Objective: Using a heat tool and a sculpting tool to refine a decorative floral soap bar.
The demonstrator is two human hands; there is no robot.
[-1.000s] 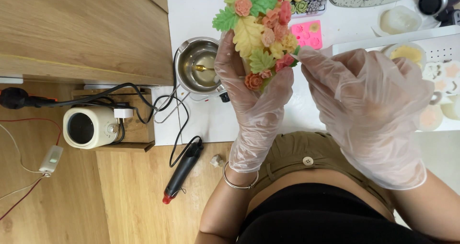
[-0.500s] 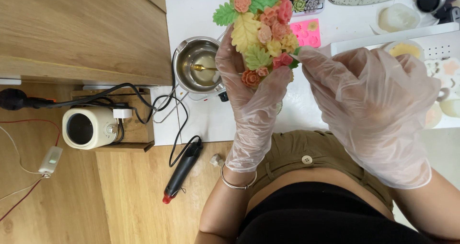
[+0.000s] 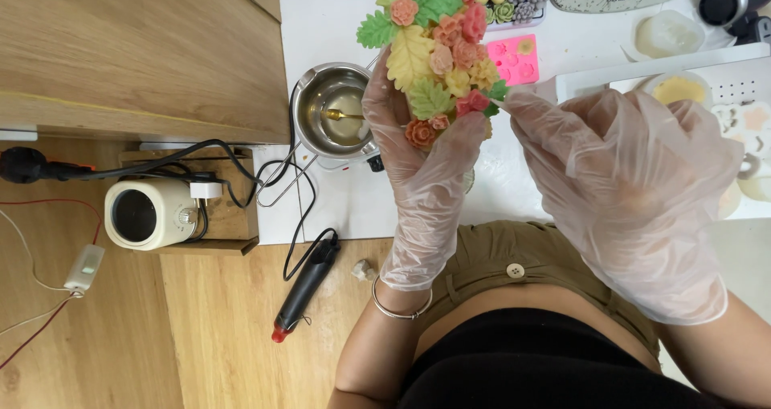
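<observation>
The left hand (image 3: 426, 168), in a thin clear glove, is gripping a cluster of moulded flowers and leaves (image 3: 438, 52) from below, its fingers wrapping closed around the lower part of the piece and holding it up over the white tabletop (image 3: 329, 24). The cluster is showing green and yellow leaves with pink, orange and red blossoms, and it is sitting directly in front of the person, above the tabletop's near edge. The right hand (image 3: 634, 192), also gloved, is coming in from the right with its fingers narrowed together at the cluster's right edge, touching it beside a red blossom; whether they are pinching anything small there cannot be told.

Just left of the cluster a small steel pot (image 3: 333, 112) is standing on the tabletop with pale liquid and a spoon inside. Behind the cluster a pink mould (image 3: 514, 60) is lying flat. On the wooden floor below, a black glue gun (image 3: 305, 284) is resting near a cream-coloured appliance (image 3: 152, 212) on a low wooden stand
</observation>
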